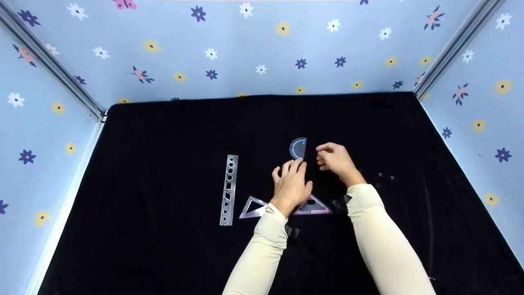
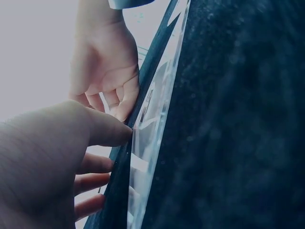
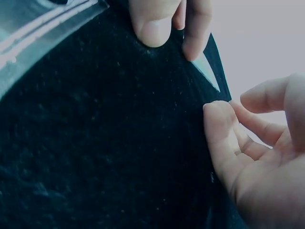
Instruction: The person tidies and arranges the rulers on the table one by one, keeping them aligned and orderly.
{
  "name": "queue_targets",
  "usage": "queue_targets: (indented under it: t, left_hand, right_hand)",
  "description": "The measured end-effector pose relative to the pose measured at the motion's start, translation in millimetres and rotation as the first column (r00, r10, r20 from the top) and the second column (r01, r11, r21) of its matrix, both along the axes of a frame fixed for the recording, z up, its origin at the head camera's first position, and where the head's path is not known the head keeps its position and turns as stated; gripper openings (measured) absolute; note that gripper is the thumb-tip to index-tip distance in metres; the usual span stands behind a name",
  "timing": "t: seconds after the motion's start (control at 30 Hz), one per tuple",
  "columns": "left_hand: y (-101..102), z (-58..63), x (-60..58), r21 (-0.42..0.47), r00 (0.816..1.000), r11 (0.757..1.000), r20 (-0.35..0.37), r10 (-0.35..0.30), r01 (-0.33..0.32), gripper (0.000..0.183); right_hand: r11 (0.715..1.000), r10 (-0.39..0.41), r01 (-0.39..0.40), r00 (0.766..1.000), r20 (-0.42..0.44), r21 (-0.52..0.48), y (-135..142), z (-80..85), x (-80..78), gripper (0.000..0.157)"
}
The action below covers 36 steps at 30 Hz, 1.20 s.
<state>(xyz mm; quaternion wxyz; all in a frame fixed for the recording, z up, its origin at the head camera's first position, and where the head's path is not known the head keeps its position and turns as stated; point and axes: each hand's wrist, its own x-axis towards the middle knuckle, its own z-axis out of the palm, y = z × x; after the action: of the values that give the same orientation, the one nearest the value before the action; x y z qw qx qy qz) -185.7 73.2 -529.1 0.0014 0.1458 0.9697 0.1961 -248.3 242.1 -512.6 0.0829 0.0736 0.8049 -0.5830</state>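
Observation:
A clear half-round protractor (image 1: 297, 148) with a blue arc lies on the black cloth, its straight edge facing right. My left hand (image 1: 290, 182) is at its near end, fingers spread and fingertips touching it; in the right wrist view they overlap the protractor's pointed corner (image 3: 206, 72). Just right of the protractor, my right hand (image 1: 333, 159) hovers with loosely bent fingers and nothing in them. Below my left hand lie two clear set squares, a left one (image 1: 245, 212) and a right one (image 1: 317, 211), both partly hidden by the left hand and wrist.
A long clear stencil ruler (image 1: 235, 174) with cut-out shapes lies left of the left hand. Two small pale spots (image 1: 392, 177) show on the black cloth (image 1: 163, 172) to the right. Flowered blue walls (image 1: 245, 37) enclose the back and sides.

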Motion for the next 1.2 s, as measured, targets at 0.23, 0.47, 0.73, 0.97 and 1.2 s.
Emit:
queue_targets:
  t: [0.23,0.47,0.73,0.97,1.2]
  left_hand:
    - [-1.7,0.4,1.3,-0.002,0.999,1.0,-0.053,-0.007,0.006,0.055]
    - [-2.8,0.2,2.6,0.007,0.997,1.0,-0.073,-0.009,0.01,0.054]
    - [-4.0,0.1,2.2,0.011,0.997,1.0,-0.076,-0.019,0.02,0.053]
    - [-4.7,1.0,3.0,0.02,0.998,1.0,-0.064,-0.01,0.011,0.053]
    - [-6.0,0.1,3.3,0.015,0.998,1.0,-0.057,-0.009,0.01,0.054]
  right_hand:
    - [0.984,0.068,-0.068,0.998,0.007,0.162,-4.7,5.5,-6.2,0.048]
    - [0.947,0.082,-0.088,0.996,0.033,0.31,-10.7,8.5,-10.3,0.056]
    - [0.909,0.115,-0.137,0.99,0.078,0.393,-12.1,11.1,-12.1,0.06]
    - [0.896,0.114,-0.145,0.989,0.099,0.419,-11.6,11.2,-14.0,0.061]
    - [0.893,0.133,-0.161,0.987,0.094,0.42,-9.3,9.5,-14.5,0.056]
